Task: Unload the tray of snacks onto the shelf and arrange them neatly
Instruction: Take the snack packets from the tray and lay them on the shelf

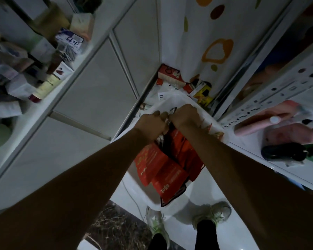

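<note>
A white tray [145,193] sits low in front of me, above my feet. Several red snack packets [153,165] lie piled in it. Both arms reach down over the far part of the tray. My left hand [150,126] and my right hand [185,115] are side by side with fingers curled, together gripping the dark top edge of a red and black snack packet [181,147] that stands up out of the pile. The fingertips are hidden behind the knuckles.
A white shelf [49,103] on the left holds boxes, a tube and bottles. On the right, a white shelf [285,94] carries pink items and a black object [284,151]. Red and yellow boxes [170,73] lie on the floor beyond the tray, under a patterned curtain [215,51].
</note>
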